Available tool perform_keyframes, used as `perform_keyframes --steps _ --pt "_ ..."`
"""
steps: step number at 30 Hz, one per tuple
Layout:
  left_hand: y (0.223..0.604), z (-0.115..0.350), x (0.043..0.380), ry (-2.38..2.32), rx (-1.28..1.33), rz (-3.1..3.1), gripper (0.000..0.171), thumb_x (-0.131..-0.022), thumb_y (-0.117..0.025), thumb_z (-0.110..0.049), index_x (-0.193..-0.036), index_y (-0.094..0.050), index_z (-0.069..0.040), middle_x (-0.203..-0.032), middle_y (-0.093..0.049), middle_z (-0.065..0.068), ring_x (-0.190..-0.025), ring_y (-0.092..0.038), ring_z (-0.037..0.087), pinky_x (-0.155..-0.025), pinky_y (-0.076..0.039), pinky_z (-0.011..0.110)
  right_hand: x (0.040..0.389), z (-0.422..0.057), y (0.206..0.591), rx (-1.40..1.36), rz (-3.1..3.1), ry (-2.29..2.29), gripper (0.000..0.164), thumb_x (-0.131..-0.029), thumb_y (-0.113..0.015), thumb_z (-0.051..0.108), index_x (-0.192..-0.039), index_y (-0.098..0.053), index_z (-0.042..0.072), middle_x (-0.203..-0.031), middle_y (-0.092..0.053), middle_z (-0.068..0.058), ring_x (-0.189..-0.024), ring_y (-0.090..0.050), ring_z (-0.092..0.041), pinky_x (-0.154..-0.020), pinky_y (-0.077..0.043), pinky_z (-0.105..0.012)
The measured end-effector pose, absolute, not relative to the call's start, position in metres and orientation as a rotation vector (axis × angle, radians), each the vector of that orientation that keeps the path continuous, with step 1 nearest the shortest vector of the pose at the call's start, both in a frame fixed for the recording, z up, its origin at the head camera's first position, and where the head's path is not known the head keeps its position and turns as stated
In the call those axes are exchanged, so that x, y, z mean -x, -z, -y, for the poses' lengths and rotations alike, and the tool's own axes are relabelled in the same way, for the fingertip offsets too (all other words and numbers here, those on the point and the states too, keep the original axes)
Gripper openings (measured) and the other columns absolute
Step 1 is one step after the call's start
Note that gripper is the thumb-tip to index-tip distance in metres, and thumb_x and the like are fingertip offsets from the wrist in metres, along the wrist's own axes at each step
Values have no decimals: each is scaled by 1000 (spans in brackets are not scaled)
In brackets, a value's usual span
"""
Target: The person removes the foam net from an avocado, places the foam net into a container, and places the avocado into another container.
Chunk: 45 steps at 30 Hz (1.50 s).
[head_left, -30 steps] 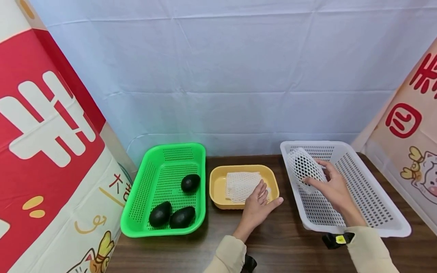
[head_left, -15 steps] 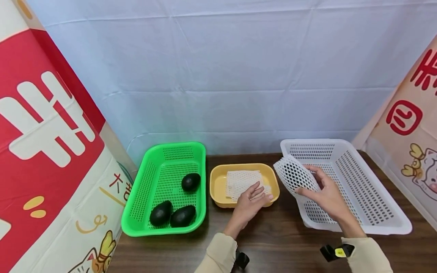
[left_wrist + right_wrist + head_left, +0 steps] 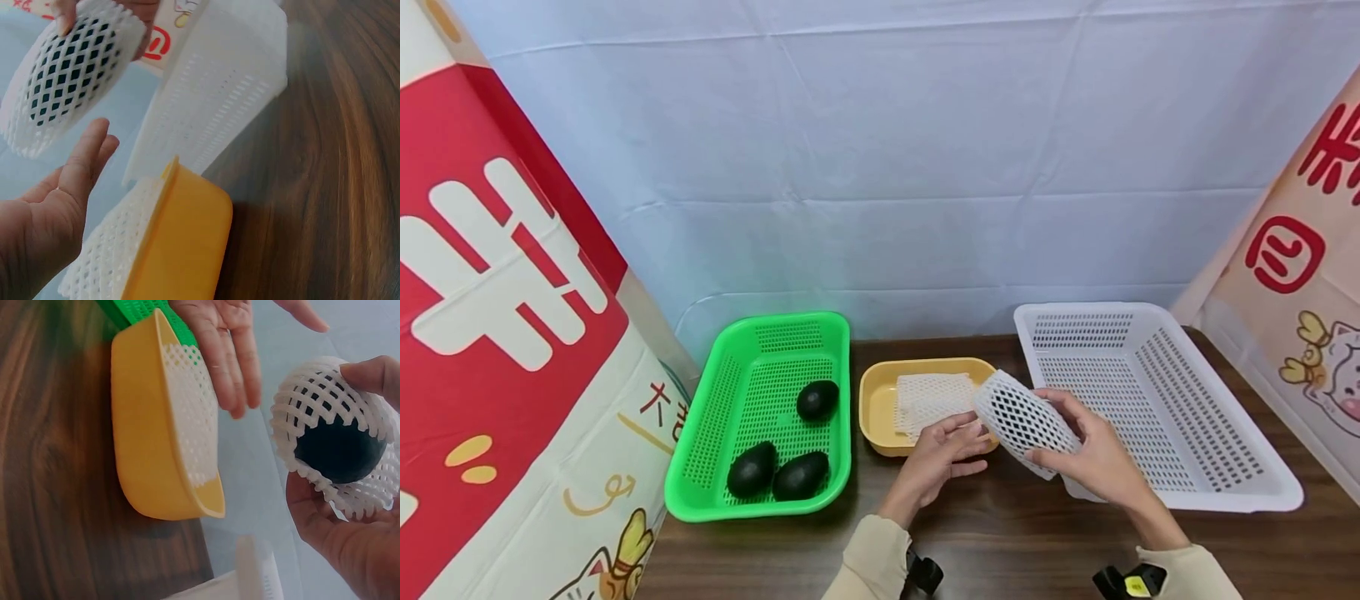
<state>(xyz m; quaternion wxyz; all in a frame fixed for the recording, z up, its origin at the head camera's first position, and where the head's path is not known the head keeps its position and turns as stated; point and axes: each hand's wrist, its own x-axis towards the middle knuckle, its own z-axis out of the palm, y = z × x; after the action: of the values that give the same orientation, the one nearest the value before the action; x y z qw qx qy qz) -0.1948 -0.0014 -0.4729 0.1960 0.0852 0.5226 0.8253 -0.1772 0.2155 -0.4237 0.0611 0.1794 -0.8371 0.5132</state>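
Observation:
My right hand (image 3: 1097, 454) grips a white foam net sleeve (image 3: 1024, 423) by its right end, thumb on the near side. Inside the net sits a dark, smooth avocado (image 3: 340, 450), its end showing through the opening in the right wrist view. The sleeve tilts in the air between the yellow tray and the white basket. My left hand (image 3: 928, 467) is held palm up, fingers extended, at the front edge of the yellow tray (image 3: 874, 433). In the left wrist view its fingertips are apart from the sleeve. Flat foam nets (image 3: 931, 402) lie in the tray, partly behind the left hand.
On the left stands a green basket (image 3: 700, 454) with a dark avocado (image 3: 817, 402) toward the back and two others at the front. A white basket (image 3: 1270, 446) stands on the right. Behind the dark wooden table (image 3: 1000, 542) hangs a pale cloth (image 3: 880, 167).
My right hand has carried the netted avocado out from over the white basket, leftward and toward me. My left hand has shifted slightly left, and its palm has turned upward.

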Motion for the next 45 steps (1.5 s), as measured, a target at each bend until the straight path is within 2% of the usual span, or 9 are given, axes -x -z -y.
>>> perform_keyframes --steps 3,6,11,20,28,34,37,40,45 --pt "470 4 194 -2326 -256 -1398 45 -86 -59 -29 -122 -50 -3 -113 -56 16 -100 -54 35 -75 -47 44 174 -212 428 -613 2512 -1604 67 -67 -78 8 -125 -45 15 -108 -54 -4 -83 -56 -18 -62 -48 -29" --pt "469 6 193 -2336 -263 -1360 45 -86 -59 -30 -121 -49 -3 -111 -56 16 -96 -57 32 -73 -47 46 174 -212 438 -680 2508 -1622 68 -67 -78 9 -125 -45 19 -110 -54 -2 -85 -56 -19 -65 -48 -30" --pt "468 9 192 -2329 -283 -1329 48 -83 -62 -26 -123 -47 -5 -112 -55 16 -91 -59 31 -69 -47 48 171 -209 446 -757 2544 -1626 68 -66 -77 11 -125 -46 20 -105 -56 -2 -81 -55 -19 -60 -48 -31" --pt "475 13 187 -2239 -333 -1401 39 -79 -68 -16 -114 -54 -6 -103 -57 15 -84 -60 29 -63 -49 46 165 -203 454 -858 2591 -1635 67 -65 -78 14 -125 -47 20 -99 -59 -3 -79 -56 -17 -60 -48 -29" --pt "481 18 185 -2236 -348 -1370 38 -80 -67 -17 -114 -54 -6 -104 -57 16 -85 -60 29 -64 -49 47 163 -198 453 -902 2532 -1817 67 -70 -74 10 -129 -43 14 -107 -55 -8 -85 -55 -22 -64 -49 -32" --pt "481 23 180 -2324 -345 -1339 41 -80 -66 -14 -117 -51 -4 -107 -55 17 -87 -59 30 -65 -48 49 159 -188 458 -850 2307 -2179 70 -74 -69 -3 -133 -34 3 -118 -45 -20 -92 -53 -28 -70 -50 -39" --pt "482 26 178 -2368 -333 -1336 43 -80 -66 -13 -118 -50 -4 -108 -54 18 -89 -58 30 -67 -48 49 155 -182 463 -786 2162 -2363 68 -76 -64 -9 -134 -29 -2 -122 -38 -24 -98 -52 -27 -73 -49 -39" --pt "483 29 175 -2395 -321 -1343 43 -79 -66 -12 -118 -49 -4 -109 -54 18 -90 -58 30 -68 -48 48 149 -177 469 -665 2081 -2489 65 -78 -60 -10 -135 -28 -1 -122 -36 -24 -101 -52 -25 -76 -48 -40" --pt "487 32 172 -2418 -292 -1348 44 -79 -66 -10 -119 -49 -4 -109 -54 18 -91 -57 30 -68 -49 46 139 -171 474 -365 1979 -2690 62 -82 -56 -6 -136 -28 6 -121 -36 -22 -98 -53 -29 -74 -47 -48"
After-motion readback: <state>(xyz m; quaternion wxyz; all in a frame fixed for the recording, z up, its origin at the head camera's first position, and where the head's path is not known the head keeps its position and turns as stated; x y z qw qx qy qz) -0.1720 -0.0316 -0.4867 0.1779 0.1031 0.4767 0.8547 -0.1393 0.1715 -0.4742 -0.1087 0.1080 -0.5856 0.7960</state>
